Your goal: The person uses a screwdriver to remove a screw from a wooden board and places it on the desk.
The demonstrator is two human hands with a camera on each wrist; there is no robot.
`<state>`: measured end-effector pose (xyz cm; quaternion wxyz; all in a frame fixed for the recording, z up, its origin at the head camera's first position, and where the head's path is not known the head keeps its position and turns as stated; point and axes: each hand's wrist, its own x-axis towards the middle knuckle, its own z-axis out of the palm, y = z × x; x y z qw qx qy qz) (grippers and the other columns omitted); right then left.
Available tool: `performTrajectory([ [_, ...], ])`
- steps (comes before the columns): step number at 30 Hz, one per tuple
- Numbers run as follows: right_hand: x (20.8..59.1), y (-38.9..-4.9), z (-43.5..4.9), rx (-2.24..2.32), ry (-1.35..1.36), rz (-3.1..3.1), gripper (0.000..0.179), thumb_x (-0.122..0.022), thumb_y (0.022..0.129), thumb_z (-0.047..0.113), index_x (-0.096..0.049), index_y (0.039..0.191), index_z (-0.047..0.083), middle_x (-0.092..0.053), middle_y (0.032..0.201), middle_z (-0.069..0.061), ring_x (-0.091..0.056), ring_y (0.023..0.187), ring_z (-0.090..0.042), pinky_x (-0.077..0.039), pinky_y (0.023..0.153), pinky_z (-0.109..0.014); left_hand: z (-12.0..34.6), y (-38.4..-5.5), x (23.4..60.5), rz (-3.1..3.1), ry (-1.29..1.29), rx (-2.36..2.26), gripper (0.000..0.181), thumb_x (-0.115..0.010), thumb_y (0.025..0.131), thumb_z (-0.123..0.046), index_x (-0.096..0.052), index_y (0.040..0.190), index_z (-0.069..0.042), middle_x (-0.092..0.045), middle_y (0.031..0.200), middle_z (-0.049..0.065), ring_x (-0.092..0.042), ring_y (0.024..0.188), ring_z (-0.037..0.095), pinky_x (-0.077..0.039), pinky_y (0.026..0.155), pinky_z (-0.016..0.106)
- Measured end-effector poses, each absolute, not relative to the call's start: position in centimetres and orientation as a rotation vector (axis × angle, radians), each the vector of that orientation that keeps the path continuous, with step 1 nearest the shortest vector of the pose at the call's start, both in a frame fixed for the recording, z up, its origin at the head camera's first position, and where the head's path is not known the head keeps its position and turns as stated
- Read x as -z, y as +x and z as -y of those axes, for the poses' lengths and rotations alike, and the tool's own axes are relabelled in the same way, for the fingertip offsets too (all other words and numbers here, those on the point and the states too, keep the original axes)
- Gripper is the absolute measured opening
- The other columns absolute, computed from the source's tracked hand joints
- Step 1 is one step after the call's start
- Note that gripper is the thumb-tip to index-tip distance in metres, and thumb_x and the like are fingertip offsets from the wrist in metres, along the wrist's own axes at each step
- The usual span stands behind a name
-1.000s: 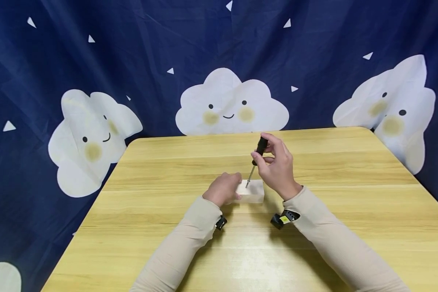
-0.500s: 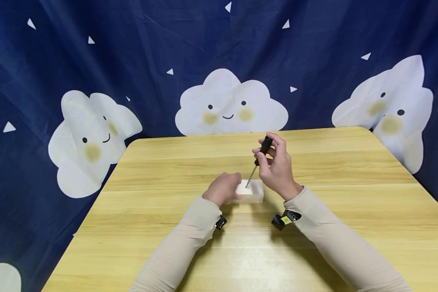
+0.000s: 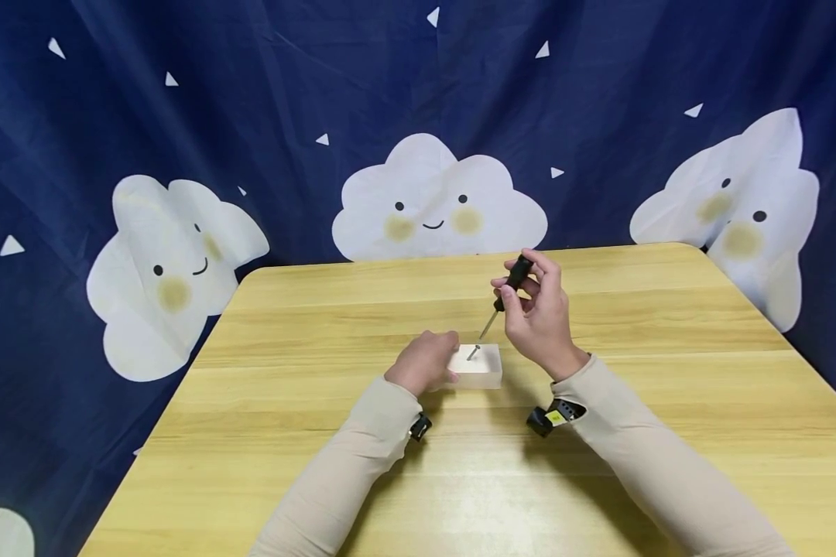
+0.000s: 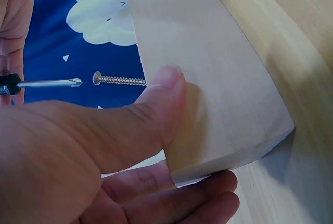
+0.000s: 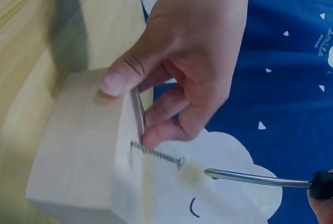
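A pale wooden block [image 3: 481, 378] rests on the table, and a threaded screw [image 4: 122, 80] stands upright in its top face with much of its shank showing. My left hand [image 3: 423, 362] grips the block's left end, thumb on the near side and fingers round the far side. Above and to the right, my right hand [image 3: 539, 321] holds a screwdriver [image 3: 513, 285] by its black handle. The screwdriver's tip is a short gap away from the screw head, as both wrist views show. In the right wrist view the screw [image 5: 157, 154] leans slightly.
The wooden table [image 3: 306, 325] spreads on all sides of the block. Behind it hangs a dark blue curtain [image 3: 286, 77] printed with smiling clouds. Each wrist wears a black strap camera, the right one [image 3: 539, 422] close above the table.
My right hand has moved up and to the right with the screwdriver, whose tip has come off the screw head. The left hand and the block stay put.
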<state>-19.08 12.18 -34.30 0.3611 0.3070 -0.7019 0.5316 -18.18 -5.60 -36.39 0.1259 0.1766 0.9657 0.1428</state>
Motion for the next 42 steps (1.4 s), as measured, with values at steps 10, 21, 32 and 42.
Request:
performTrajectory([
  [10, 33.7, -19.1, -13.5, -1.221, 0.779, 1.756, 0.047, -0.058, 0.080, -0.026, -0.046, 0.123, -0.009, -0.063, 0.105, -0.023, -0.068, 0.083, -0.037, -0.054, 0.074, -0.016, 5.6, -18.1, 36.4, -2.815, 0.510, -0.412, 0.046, -0.080, 0.077, -0.021, -0.062, 0.118, -0.008, -0.067, 0.107, 0.008, -0.060, 0.086, 0.018, -0.052, 0.079, 0.034],
  [21, 34.4, -18.4, -15.1, -1.148, 0.728, 1.766, 0.048, -0.064, 0.076, -0.026, -0.048, 0.117, -0.007, -0.064, 0.107, -0.022, -0.065, 0.089, -0.023, -0.052, 0.077, -0.015, 6.2, -17.7, 36.7, -2.821, 0.572, -0.459, 0.038, -0.079, 0.079, -0.020, -0.063, 0.112, -0.008, -0.067, 0.111, 0.008, -0.063, 0.099, 0.022, -0.051, 0.089, 0.035],
  [32, 35.8, -17.7, -16.1, -1.204, 0.716, 1.777, 0.047, -0.064, 0.073, -0.029, -0.048, 0.114, -0.012, -0.062, 0.104, -0.025, -0.061, 0.096, -0.006, -0.052, 0.078, -0.016, 7.1, -17.8, 37.3, -2.784, 0.654, -0.565, 0.029, -0.073, 0.087, -0.024, -0.058, 0.107, -0.008, -0.059, 0.091, 0.004, -0.056, 0.087, 0.019, -0.047, 0.079, 0.031],
  [42, 37.8, -17.3, -16.5, -1.251, 0.701, 1.787, 0.047, -0.068, 0.068, -0.031, -0.051, 0.108, -0.014, -0.065, 0.100, -0.026, -0.063, 0.095, -0.003, -0.054, 0.076, -0.017, 5.3, -17.8, 36.7, -2.827, 0.715, -0.735, 0.040, -0.065, 0.094, -0.024, -0.060, 0.130, -0.007, -0.060, 0.131, 0.006, -0.058, 0.114, 0.023, -0.046, 0.098, 0.035],
])
